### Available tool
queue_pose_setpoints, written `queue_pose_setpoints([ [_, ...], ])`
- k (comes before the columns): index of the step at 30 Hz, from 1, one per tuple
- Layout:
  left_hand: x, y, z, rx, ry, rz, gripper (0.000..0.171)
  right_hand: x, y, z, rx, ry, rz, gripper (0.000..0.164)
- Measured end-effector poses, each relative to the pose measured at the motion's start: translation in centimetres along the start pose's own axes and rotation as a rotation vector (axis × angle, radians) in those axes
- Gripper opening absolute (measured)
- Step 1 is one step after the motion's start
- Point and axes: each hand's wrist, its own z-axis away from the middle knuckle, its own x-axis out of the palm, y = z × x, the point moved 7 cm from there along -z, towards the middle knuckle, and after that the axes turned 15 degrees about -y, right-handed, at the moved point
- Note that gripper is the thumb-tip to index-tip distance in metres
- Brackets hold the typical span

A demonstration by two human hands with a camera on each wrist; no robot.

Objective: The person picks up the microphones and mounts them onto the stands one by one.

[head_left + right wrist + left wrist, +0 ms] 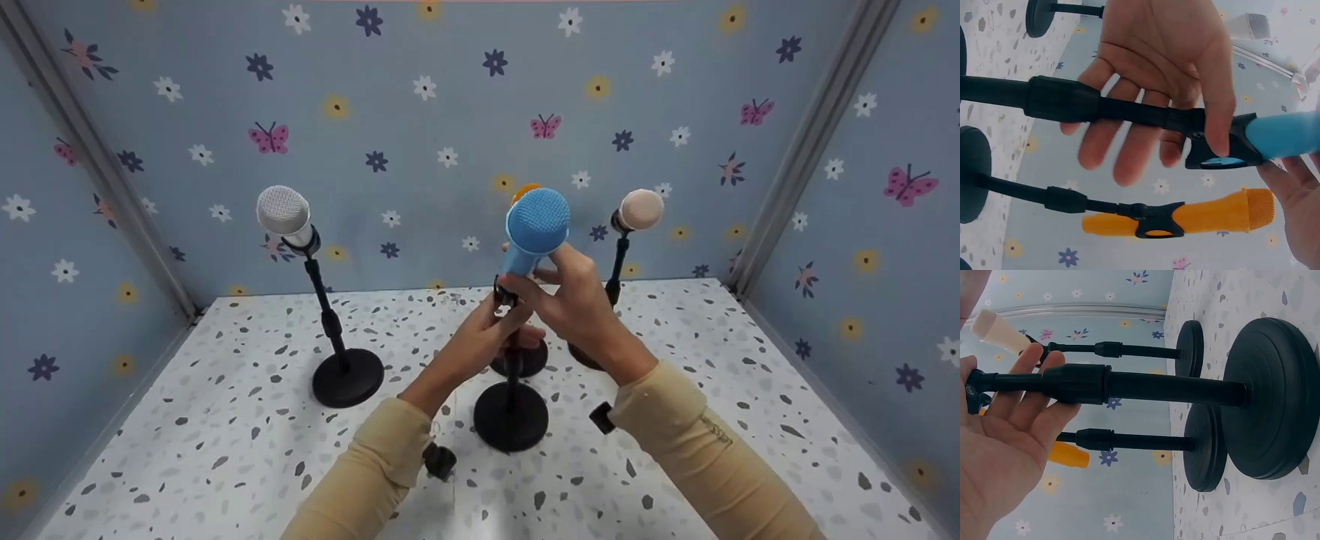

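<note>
A blue toy microphone (538, 221) sits in the clip (1219, 149) atop a black stand, whose round base (511, 416) rests on the speckled table. My left hand (484, 334) holds the stand near the clip; its thumb presses on the clip and its other fingers (1053, 388) pass behind the pole (1174, 389). With my right hand (581, 300) I grip the microphone body just below its blue head, thumb and fingers on either side. In the right wrist view, the right hand (1297, 208) is partly cut off by the frame edge.
Directly behind stands an orange microphone (1219, 216) on a similar stand. A white microphone (283, 211) stands to the left, and a pale pink one (641, 209) to the right. Flowered blue panels (450, 127) enclose the back and sides of the table (247, 450).
</note>
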Motion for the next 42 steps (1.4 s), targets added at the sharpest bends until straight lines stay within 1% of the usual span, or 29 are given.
queue_pose_setpoints([
  [2,0.0,0.1,0.1,-0.013,-0.011,-0.021,0.063,-0.3,-0.2,-0.2,-0.005,-0.034,0.025,0.052],
  [4,0.0,0.2,0.2,-0.023,-0.015,-0.033,0.057,-0.7,-0.6,-0.3,-0.008,-0.052,0.045,0.054],
  [6,0.1,0.4,0.2,-0.016,-0.018,-0.048,0.05,-1.1,-1.1,-0.2,-0.011,-0.055,0.068,0.055],
  [9,0.3,0.7,0.2,0.008,-0.016,-0.129,0.04,-1.4,-1.7,-0.3,-0.016,-0.051,0.081,0.054],
  [11,0.4,0.8,0.3,0.027,-0.017,-0.205,0.034,-1.5,-2.0,-0.4,-0.016,-0.05,0.087,0.052],
  [13,0.5,0.8,0.3,0.032,-0.013,-0.281,0.029,-1.5,-2.1,-0.4,-0.016,-0.046,0.088,0.052],
  [15,0.5,0.7,0.3,0.039,-0.012,-0.323,0.026,-1.5,-2.0,-0.3,-0.017,-0.033,0.093,0.053],
  [18,0.5,0.5,0.4,0.043,-0.008,-0.342,0.025,-1.3,-1.7,-0.1,-0.037,-0.017,0.103,0.053],
  [21,0.5,0.4,0.5,0.066,-0.013,-0.341,0.025,-1.0,-1.5,-0.1,-0.072,-0.015,0.108,0.051],
  [24,0.6,0.4,0.7,0.093,-0.021,-0.355,0.023,-0.4,-1.0,0.1,-0.1,-0.024,0.12,0.05],
  [26,0.7,0.5,0.7,0.104,-0.023,-0.382,0.021,0.1,-0.4,0.2,-0.106,-0.036,0.137,0.051],
  [30,0.7,0.6,0.8,0.102,-0.027,-0.411,0.018,1.0,1.4,0.9,-0.064,-0.072,0.155,0.048],
  [34,0.8,0.4,0.7,0.085,-0.038,-0.376,0.022,1.5,2.6,1.3,-0.006,-0.099,0.133,0.044],
  [37,0.9,0.3,0.6,0.088,-0.041,-0.368,0.022,1.5,2.7,1.4,0.018,-0.112,0.113,0.045],
  [39,1.0,0.2,0.5,0.101,-0.046,-0.38,0.021,1.4,2.7,1.4,0.035,-0.118,0.11,0.047],
  [42,1.1,0.2,0.5,0.122,-0.045,-0.418,0.021,1.4,2.5,1.4,0.059,-0.137,0.102,0.057],
])
